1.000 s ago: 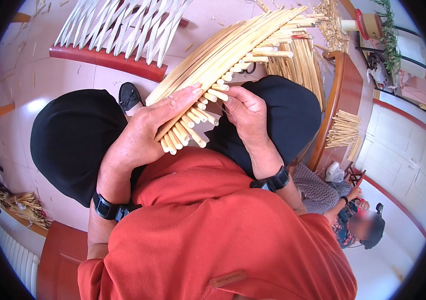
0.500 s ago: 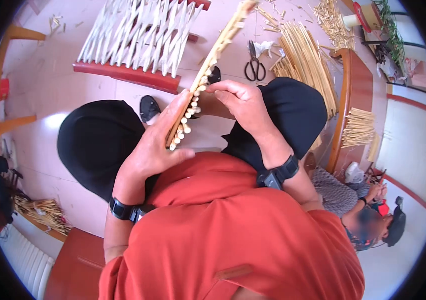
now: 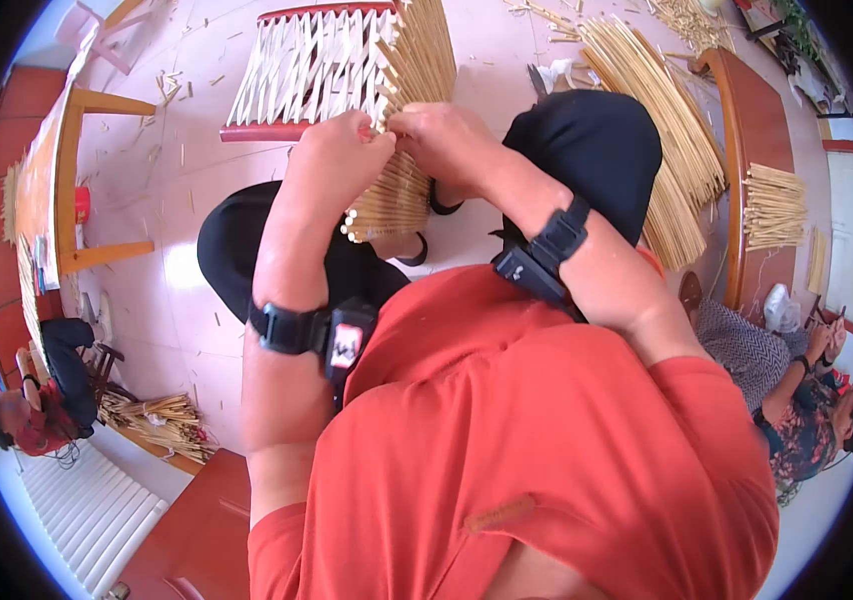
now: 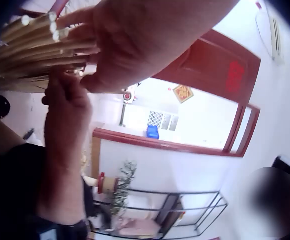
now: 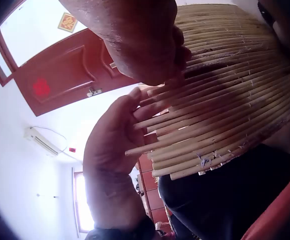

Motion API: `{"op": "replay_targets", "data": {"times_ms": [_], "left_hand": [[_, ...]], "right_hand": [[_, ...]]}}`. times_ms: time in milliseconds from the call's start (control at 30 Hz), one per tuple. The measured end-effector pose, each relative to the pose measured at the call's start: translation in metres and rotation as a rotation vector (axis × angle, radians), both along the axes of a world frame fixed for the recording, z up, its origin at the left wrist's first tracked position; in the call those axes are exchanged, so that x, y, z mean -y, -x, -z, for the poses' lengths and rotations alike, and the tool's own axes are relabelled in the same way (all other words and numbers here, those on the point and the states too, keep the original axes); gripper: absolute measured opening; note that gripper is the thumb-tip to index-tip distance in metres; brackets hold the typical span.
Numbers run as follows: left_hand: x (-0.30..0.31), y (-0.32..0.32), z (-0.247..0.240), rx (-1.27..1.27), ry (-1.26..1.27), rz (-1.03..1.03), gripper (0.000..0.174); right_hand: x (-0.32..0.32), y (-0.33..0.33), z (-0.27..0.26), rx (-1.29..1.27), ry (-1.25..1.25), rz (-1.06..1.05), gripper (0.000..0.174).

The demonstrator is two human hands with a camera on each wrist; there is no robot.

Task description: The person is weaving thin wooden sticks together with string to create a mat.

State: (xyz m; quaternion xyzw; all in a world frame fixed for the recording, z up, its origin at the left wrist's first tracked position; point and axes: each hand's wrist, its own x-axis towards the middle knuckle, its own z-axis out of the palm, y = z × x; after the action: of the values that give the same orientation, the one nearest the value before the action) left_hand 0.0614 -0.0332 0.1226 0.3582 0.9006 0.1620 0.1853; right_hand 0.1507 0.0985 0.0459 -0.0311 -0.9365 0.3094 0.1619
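A stitched mat of thin straw-coloured stalks [image 3: 429, 60] stands nearly edge-on between the knees, its uneven stalk ends turned toward the body. My left hand [image 3: 337, 160] grips it at those ends; in the right wrist view its fingers curl in among the stalk tips. My right hand [image 3: 447, 138] is right beside the left, fingers bent and pinching at the same edge. The right wrist view shows thread stitches crossing the stalks [image 5: 220, 115]. In the left wrist view both hands meet at the stalk tips, and what lies between the right fingertips is hidden.
A red-ended frame laced with white straps [image 3: 307, 75] stands on the floor ahead. Long stalks [image 3: 652, 120] lie beside the right knee, shorter ones [image 3: 775, 205] on a wooden bench [image 3: 737, 110]. A wooden table [image 3: 67, 180] stands left. Two other people sit at the sides.
The mat has swung from slanting rightward across the lap to nearly straight ahead. My right hand has come in from its right side to meet the left at the edge. The view has shifted.
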Motion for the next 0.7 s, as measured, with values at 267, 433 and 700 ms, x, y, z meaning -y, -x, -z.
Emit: {"op": "replay_targets", "data": {"times_ms": [267, 433, 700], "left_hand": [[-0.025, -0.004, 0.006, -0.261, 0.341, 0.091, 0.028], [-0.036, -0.001, 0.007, -0.312, 0.474, 0.095, 0.032], [-0.051, -0.008, 0.006, -0.306, 0.473, 0.153, 0.027]], "right_hand": [[-0.009, 0.015, 0.021, 0.033, 0.046, -0.062, 0.015], [-0.005, 0.016, 0.031, -0.005, 0.077, -0.020, 0.021], [-0.012, -0.013, 0.010, -0.114, 0.171, -0.056, 0.028]]}}
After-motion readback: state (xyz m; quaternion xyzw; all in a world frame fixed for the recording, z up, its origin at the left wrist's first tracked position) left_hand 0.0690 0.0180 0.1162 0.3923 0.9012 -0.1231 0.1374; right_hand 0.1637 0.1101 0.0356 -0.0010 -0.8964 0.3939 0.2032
